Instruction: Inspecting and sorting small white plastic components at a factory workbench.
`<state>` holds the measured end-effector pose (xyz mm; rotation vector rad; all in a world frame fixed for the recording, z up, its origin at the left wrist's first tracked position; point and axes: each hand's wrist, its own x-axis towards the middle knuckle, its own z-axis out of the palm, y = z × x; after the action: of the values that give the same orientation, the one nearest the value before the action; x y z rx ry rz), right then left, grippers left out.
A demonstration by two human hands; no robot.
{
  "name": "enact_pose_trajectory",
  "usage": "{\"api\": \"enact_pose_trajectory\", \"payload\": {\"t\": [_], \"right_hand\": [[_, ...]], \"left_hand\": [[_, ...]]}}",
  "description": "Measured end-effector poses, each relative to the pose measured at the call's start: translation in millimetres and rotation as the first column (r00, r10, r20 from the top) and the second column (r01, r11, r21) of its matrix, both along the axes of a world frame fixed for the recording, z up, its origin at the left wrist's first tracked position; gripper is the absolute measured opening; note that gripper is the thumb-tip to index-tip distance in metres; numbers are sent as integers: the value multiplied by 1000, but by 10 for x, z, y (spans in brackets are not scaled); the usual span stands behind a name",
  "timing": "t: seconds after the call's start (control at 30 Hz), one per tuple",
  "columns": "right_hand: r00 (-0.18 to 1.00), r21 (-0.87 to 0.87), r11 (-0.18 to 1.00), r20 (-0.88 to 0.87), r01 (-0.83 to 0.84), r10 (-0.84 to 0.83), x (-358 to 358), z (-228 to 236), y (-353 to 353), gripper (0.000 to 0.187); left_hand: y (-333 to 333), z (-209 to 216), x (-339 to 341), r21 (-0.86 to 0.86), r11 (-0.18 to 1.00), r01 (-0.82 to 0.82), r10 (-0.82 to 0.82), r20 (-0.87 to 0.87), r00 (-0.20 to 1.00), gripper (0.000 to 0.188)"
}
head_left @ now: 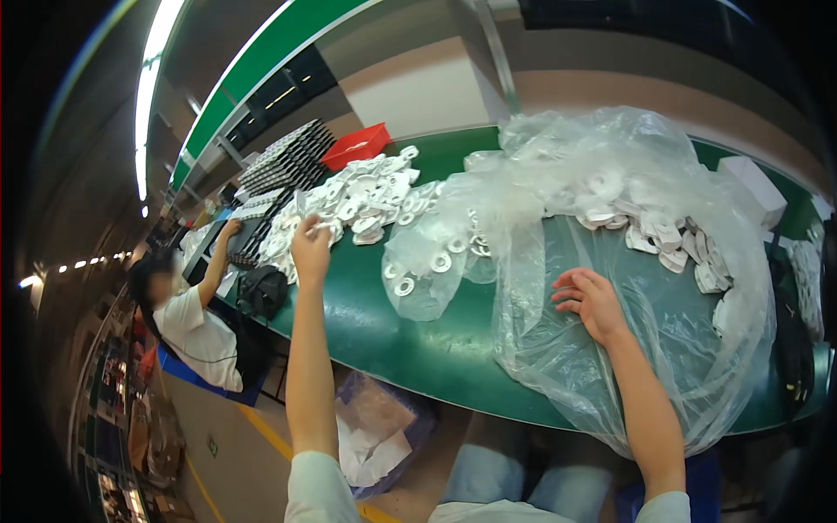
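Many white pieces (356, 196) heap far left on the green bench (418, 349); left hand (310, 251) near them, grasp indistinct; right hand (596, 305) released, over clear plastic (654, 305).

Deep green across the table (366, 301) — and white all over the heaped ring pieces (356, 202)! The plastic bag (602, 144) shows cloudy, see-through white, the bin (356, 148) bright red, the stacked trays (288, 159) striped black and pale grey — yellow lines (264, 429) on the floor (205, 414).
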<state>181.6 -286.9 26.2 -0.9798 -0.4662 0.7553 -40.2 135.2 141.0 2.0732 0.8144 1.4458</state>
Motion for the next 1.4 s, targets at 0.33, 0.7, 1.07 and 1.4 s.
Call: {"api": "enact_pose_trajectory", "payload": {"t": [0.33,0.7,1.07,1.4], "right_hand": [[669,-88,810,618,580,-413,190,-24,-68,14],[191,-145,425,979,893,-67,487,-103,-314,48],[352,-279,461,933,842,-77,384,29,-323,24],[356,-249,544,929,801,-98,417,-6,-359,9]], "left_hand": [[-1946,-954,1083,55,838,544,-499,-327,802,17],[-1792,-1184,1156,24,888,460,-377,-536,755,15],[-1656,-939,645,-58,937,345,-348,-54,936,14],[-1069,-1166,84,200,980,-19,123,-520,845,14]]}}
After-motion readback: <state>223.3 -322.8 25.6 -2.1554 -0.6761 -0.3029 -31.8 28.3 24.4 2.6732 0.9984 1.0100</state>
